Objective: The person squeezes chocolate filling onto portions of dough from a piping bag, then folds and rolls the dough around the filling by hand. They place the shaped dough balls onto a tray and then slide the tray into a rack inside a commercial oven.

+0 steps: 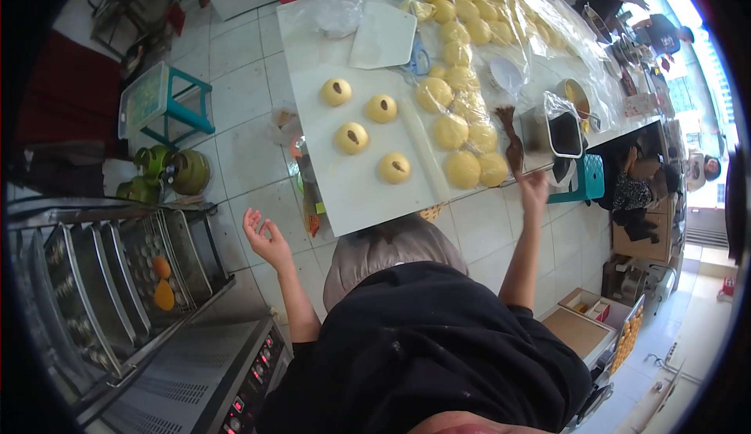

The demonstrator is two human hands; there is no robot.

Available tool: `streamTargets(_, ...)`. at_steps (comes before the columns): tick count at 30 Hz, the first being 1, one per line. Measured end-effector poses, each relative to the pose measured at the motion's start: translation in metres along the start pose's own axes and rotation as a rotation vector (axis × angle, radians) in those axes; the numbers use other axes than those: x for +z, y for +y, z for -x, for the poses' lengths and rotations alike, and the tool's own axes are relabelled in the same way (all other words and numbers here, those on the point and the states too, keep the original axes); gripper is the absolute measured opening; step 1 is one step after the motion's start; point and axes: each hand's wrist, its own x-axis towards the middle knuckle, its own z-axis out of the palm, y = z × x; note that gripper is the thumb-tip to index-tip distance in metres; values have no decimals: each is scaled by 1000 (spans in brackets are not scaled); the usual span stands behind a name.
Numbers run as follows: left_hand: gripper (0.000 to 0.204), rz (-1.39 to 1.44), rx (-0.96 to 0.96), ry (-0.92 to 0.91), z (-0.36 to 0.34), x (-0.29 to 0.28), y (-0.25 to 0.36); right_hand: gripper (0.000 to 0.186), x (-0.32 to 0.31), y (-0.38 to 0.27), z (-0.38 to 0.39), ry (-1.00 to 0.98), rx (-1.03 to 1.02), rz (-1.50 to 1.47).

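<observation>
At the near edge of the counter [364,193], the right hand [536,189] meets a dark-brown strip [511,133] lying beside plastic-covered dough balls [451,131]; whether its fingers grip cannot be told. The left hand [267,240] is loosely open, empty. Pulling nearer could drop the strip off.

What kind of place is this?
It looks like a bakery kitchen. There are lots of yellow dough balls under clear plastic, a few with dark tops beside them, and a rack with metal trays.
</observation>
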Motion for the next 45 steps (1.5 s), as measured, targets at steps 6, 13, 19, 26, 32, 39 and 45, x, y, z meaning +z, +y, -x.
streamTargets(6,38,-30,31,62,6,-10,-7,67,107,-217,113,-763,-912,279)
streamTargets(13,38,7,-35,114,32,-42,-24,59,152,-209,84,-1047,-1312,559)
streamTargets(19,36,-24,-122,222,73,-84,-53,42,155,-230,48,-1297,-1027,232)
streamTargets(26,31,21,-374,17,169,-52,-118,50,75,-208,51,-1355,-460,-446)
streamTargets(32,29,569,-903,-324,274,50,-203,50,13,-87,99,-1617,-341,-646)
streamTargets(39,38,754,-1293,-325,348,115,-212,47,-26,63,129,-1496,32,-479)
streamTargets(45,37,739,-1285,-388,365,83,-186,43,-13,60,143,-1429,-16,-348)
